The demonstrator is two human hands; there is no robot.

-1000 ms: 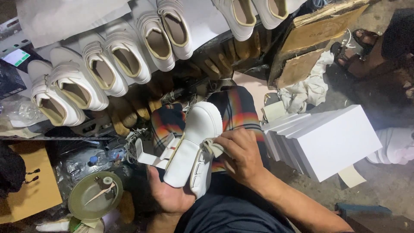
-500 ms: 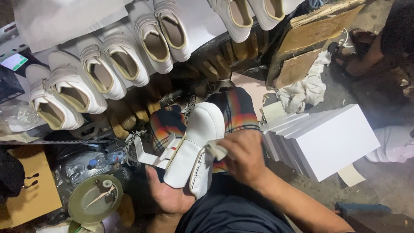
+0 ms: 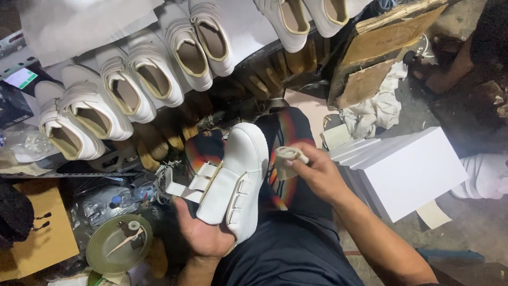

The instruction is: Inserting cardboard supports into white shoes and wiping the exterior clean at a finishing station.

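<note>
In the head view, the left hand [image 3: 203, 235] holds a white leather high-top shoe with three wide straps [image 3: 238, 177] from below, the palm up and the fingers closed around the heel part, so this hand is grasping the shoe firmly. The shoe lies over the person's lap, with the toe pointing away from the body and the straps hanging open to the left side. The right hand [image 3: 317, 175] is just to the right of the shoe, near its toe part, and it pinches a small folded piece of cream-coloured cloth [image 3: 288, 159] between the thumb and the fingers; the cloth is close to the shoe's side, but I cannot tell if it touches it. Under the shoe there is a striped fabric in dark red, orange and black [image 3: 203, 148], and nearer to the body the dark blue trousers [image 3: 286, 254] of the person. Beyond the shoe, at the top, a row of similar white strap shoes with beige lining [image 3: 153, 79] stands on a rack. To the right of the shoe, well apart, is a white rectangular cardboard box [image 3: 418, 169] on the grey floor, and behind it a crumpled white rag [image 3: 378, 108] beside a brown wooden board [image 3: 381, 50]. To the left of the shoe and lower, a round green tin lid with a small stick on it [image 3: 117, 249] lies among clutter, next to a flat brown cardboard piece [image 3: 45, 228].
</note>
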